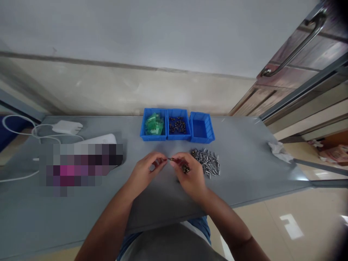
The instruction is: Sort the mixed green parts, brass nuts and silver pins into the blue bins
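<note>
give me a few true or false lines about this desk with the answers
1. The fingertips of the person's left hand and right hand meet at a small brass part. True.
2. A loose pile of metal pins lies on the grey table, right of the hands. True.
3. The green plastic parts sit in the middle bin. False: they are in the leftmost blue bin.
4. A white power adapter lies right of the metal pins. False: it lies at the table's far left.
5. A crumpled tissue lies near the table's right edge. True.

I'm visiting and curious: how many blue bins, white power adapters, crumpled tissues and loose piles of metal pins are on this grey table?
Blue plastic bins: 3
White power adapters: 1
Crumpled tissues: 1
Loose piles of metal pins: 1
Total: 6
</note>
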A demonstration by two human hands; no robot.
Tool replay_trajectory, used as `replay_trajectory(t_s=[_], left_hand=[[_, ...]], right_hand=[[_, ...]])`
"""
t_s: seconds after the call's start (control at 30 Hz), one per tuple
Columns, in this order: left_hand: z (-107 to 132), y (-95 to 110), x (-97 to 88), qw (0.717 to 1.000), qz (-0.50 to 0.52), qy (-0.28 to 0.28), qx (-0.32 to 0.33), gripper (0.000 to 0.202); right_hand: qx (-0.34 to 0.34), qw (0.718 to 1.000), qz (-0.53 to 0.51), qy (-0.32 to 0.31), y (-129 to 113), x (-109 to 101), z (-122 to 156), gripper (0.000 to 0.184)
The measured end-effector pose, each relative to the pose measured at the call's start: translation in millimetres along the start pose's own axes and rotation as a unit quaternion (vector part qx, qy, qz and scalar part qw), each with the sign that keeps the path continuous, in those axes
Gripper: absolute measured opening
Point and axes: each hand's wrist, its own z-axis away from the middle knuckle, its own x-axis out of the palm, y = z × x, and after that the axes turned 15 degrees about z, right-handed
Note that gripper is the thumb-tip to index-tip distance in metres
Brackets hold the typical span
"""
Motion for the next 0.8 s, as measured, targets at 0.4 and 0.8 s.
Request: replay_trajectory(t_s=[0.4, 0.8], left_hand=[[2.2, -2.2, -0.1, 0.999, 0.008, -0.042, -0.011, 0.016], [1.6, -3.8, 1.8, 0.999, -0.014, -0.049, -0.014, 0.016]], right_hand=[[-0.043, 0.957, 0.237, 0.162, -5.8, -22.7, -58.9, 0.022], [0.026, 0.869, 0.473, -0.145, 31.6, 10.1, -29.5, 0.014]])
